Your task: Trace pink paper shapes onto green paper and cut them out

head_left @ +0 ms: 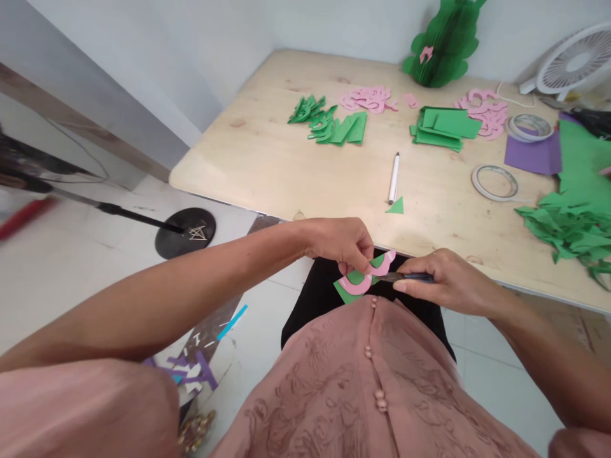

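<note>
My left hand (pixel 347 245) pinches a pink scalloped paper cutout (pixel 356 286) together with a piece of green paper (pixel 347 294) behind it, above my lap. In my right hand (pixel 436 280) is a pair of scissors (pixel 414 277), fingers closed round the handles. The scissor blades meet the paper's right side, at the dip between two pink curves. Part of the handles is hidden by my fingers. Just beyond the table's front edge lie a green paper scrap (pixel 396 205) and a white marker (pixel 394 178).
On the wooden table (pixel 248 152) are pink cutouts (pixel 370 99), green pieces (pixel 337 127), stacked green strips (pixel 442 127), tape rolls (pixel 495 183), green scraps (pixel 570 222), a green paper tree (pixel 443 48) and a white fan (pixel 575 60). A round black stand base (pixel 185 233) and purple scraps (pixel 203 369) are on the floor.
</note>
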Available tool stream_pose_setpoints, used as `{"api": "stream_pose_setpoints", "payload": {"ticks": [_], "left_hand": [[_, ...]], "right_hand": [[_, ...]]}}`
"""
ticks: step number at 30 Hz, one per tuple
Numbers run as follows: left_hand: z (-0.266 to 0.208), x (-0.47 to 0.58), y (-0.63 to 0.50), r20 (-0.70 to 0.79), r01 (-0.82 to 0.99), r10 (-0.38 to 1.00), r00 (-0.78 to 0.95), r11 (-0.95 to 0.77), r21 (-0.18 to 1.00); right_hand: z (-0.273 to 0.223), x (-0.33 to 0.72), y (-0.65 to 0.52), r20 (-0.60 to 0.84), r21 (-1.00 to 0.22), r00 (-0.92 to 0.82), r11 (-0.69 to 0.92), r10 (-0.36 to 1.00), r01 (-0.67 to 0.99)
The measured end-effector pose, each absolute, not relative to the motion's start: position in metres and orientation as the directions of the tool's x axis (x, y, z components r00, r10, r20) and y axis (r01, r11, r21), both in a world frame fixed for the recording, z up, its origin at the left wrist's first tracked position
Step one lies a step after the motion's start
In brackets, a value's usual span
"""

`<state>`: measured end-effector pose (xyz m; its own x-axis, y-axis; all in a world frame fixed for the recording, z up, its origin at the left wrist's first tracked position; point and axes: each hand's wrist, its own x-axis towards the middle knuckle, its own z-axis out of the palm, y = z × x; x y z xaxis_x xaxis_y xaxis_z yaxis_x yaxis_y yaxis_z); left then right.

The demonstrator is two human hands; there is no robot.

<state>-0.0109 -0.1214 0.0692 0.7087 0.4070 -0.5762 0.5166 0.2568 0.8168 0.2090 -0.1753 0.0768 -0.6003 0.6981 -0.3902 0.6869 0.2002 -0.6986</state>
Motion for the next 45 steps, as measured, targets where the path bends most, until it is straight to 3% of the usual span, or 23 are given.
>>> {"api": "stream_pose_setpoints", "payload": {"ticks": [20, 45], "left_hand": [[0.0747, -0.0081, -0.1213, -0.6, 0.568, 0.422, 0.68, 0.213, 0.795], [0.0741, -0.0084, -0.122, -0.601, 0.586, 0.437, 0.669, 0.187, 0.789]], "right_hand": [[0.078, 0.2072, -0.1757, -0.37, -0.592, -0.57, 0.287, 0.734, 0.753], [0.076, 0.2072, -0.1763, -0.358, -0.58, -0.566, 0.299, 0.743, 0.758]]}}
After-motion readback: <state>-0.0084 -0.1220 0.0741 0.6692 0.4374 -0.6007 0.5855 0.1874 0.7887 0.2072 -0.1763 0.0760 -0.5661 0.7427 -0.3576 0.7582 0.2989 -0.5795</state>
